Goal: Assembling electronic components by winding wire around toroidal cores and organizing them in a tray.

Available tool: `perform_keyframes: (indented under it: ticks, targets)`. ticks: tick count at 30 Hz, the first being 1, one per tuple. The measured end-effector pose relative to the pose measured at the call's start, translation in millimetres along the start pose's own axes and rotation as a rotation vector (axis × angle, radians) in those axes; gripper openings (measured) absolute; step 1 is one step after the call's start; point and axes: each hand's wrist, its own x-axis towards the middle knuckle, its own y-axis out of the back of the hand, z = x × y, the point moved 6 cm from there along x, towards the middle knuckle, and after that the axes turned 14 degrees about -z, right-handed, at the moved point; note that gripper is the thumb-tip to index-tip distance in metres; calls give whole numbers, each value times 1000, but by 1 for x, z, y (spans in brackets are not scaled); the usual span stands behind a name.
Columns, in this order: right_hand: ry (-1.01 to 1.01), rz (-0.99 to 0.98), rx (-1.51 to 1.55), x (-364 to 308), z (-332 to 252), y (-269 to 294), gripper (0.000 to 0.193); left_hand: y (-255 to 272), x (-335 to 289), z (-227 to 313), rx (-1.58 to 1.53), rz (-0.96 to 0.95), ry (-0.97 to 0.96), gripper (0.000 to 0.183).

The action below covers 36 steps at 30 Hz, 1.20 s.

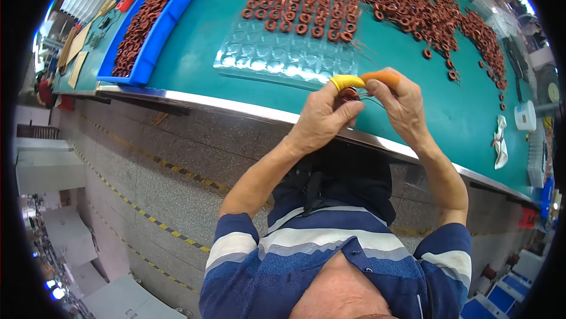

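My left hand [313,120], a yellow finger cot on its index finger, grips a small reddish-brown wire-wound ring coil [349,94] at the table's near edge. Thin leads run from the coil toward my right hand [405,107]. That hand wears an orange finger cot and is closed in a pinch on those leads; its fingertips partly hide them. Just beyond my hands lies a clear plastic tray [259,63] with round pockets. Rows of similar ring coils [302,18] fill its far part, their leads sticking up; the nearer pockets hold none.
A large pile of loose coils [407,4] spreads over the green table [194,42] at the far right. On the left stands a blue bin [154,45] full of coils. A white cloth [500,142] and a white tub [525,116] are at the right. The table's metal edge [236,106] runs before me.
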Motion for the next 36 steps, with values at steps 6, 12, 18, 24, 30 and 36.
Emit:
perform_keyframes:
  ticks: [6, 12, 18, 24, 30, 36]
  targets:
    - [770, 240, -1180, -37, -70, -34, 16, 1, 1, 20, 683, 247, -359, 21]
    - [549, 182, -869, -18, -56, -20, 19, 12, 10, 0, 70, 46, 53, 23]
    - [521, 177, -658, -21, -52, -11, 12, 3, 3, 9, -98, -65, 56, 27]
    - [201, 72, 77, -8, -21, 1, 19, -8, -1, 12, -359, 12, -76, 21]
    - [214, 195, -176, -10, -16, -8, 13, 6, -3, 7, -130, 134, 39, 19]
    - [578, 309, -722, -28, -49, -25, 15, 6, -4, 15, -74, 58, 11, 20]
